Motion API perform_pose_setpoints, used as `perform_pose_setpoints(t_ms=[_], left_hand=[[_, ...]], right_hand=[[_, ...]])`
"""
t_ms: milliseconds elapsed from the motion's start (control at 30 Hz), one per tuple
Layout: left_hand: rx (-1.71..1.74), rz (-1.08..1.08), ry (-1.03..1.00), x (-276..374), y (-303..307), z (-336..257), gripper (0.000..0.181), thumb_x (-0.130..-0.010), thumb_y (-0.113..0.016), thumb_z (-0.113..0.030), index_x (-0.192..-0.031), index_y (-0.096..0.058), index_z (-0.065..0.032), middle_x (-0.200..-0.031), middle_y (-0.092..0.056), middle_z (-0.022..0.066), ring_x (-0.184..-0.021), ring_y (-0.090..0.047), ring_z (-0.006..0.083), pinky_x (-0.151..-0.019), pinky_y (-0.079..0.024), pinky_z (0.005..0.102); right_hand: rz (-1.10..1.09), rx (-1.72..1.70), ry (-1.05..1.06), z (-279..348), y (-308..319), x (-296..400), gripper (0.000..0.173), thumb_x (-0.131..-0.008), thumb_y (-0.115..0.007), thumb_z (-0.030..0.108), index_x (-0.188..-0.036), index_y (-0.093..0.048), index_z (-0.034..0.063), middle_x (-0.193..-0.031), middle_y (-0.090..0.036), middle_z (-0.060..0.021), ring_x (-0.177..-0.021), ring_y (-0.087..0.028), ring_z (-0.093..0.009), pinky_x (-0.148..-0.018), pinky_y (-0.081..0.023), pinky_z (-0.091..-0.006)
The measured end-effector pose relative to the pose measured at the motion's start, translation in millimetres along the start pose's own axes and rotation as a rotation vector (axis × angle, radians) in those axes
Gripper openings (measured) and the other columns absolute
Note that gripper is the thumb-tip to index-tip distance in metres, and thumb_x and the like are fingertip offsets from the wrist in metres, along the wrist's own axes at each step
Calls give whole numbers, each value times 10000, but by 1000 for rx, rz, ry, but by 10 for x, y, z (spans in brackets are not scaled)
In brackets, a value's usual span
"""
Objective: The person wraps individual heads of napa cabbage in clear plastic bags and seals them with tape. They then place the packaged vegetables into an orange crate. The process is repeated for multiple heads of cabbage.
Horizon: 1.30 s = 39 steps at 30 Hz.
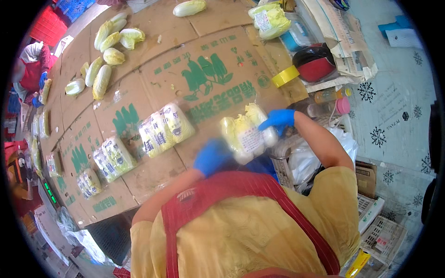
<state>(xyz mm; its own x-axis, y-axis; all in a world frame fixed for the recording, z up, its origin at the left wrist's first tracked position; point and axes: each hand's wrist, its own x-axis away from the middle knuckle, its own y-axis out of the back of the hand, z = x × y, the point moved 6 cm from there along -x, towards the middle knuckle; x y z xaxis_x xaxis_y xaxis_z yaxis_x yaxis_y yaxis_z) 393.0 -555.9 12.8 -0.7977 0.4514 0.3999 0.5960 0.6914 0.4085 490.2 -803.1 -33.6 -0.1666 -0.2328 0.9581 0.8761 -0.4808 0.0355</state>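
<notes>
My right hand [278, 120], in a blue glove, grips the right side of a clear bag of Chinese cabbages [248, 133] with a printed label on it. The bag is at the near edge of the cardboard-covered table [163, 80]. Close to the bag's left side is my left hand [212, 157], also blue-gloved and blurred; whether it touches the bag or how its fingers are set cannot be told. Left of it lie packed bags of cabbage in printed film, among them a large one [167, 129], a middle one [114, 158] and a smaller one [89, 183].
Loose cabbages [102, 82] lie at the far left, one more [189, 8] at the far edge. A labelled cabbage bag [269, 21], a yellow tape roll [285, 76] and bottles [328, 107] are at right. Co-workers [33, 69] stand at the far left.
</notes>
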Motion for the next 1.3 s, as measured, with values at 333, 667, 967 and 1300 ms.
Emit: perform_pose_setpoints(t_ms=[333,667,967,1300], left_hand=[[-256,-184,-423,-330,-172,33,711,-722,-716,-192,-1351,-437,-12,-1335,-489,240,-1153,-543,399,-977,-455,428],[137,-74,-269,-440,-89,236,796,-693,-791,-272,-1359,-429,-30,-1364,-478,212,-1192,-530,380,-982,-455,411],[192,-188,-135,-655,85,633,700,-743,-743,-355,-1324,-500,-51,-1257,-595,167,-1164,-573,245,-968,-451,378],[365,-656,2,-932,320,981,603,-873,-670,-286,-1338,-401,-12,-1181,-571,217,-1043,-580,326,-893,-460,420]], right_hand=[[-362,393,545,223,272,329,474,-873,-631,359,-1219,-588,37,-1101,-632,-194,-993,-640,-273,-824,-521,-394],[-536,891,1044,433,68,263,454,-898,-579,139,-1346,-507,109,-1325,-543,-149,-1170,-556,-285,-1015,-419,-397],[-450,332,770,470,409,-114,497,-842,-685,360,-1240,-597,75,-1121,-670,-129,-992,-649,-218,-900,-500,-349],[-834,187,711,654,418,-231,556,-857,-651,435,-1176,-496,7,-1100,-594,-249,-1013,-594,-378,-849,-474,-436]])
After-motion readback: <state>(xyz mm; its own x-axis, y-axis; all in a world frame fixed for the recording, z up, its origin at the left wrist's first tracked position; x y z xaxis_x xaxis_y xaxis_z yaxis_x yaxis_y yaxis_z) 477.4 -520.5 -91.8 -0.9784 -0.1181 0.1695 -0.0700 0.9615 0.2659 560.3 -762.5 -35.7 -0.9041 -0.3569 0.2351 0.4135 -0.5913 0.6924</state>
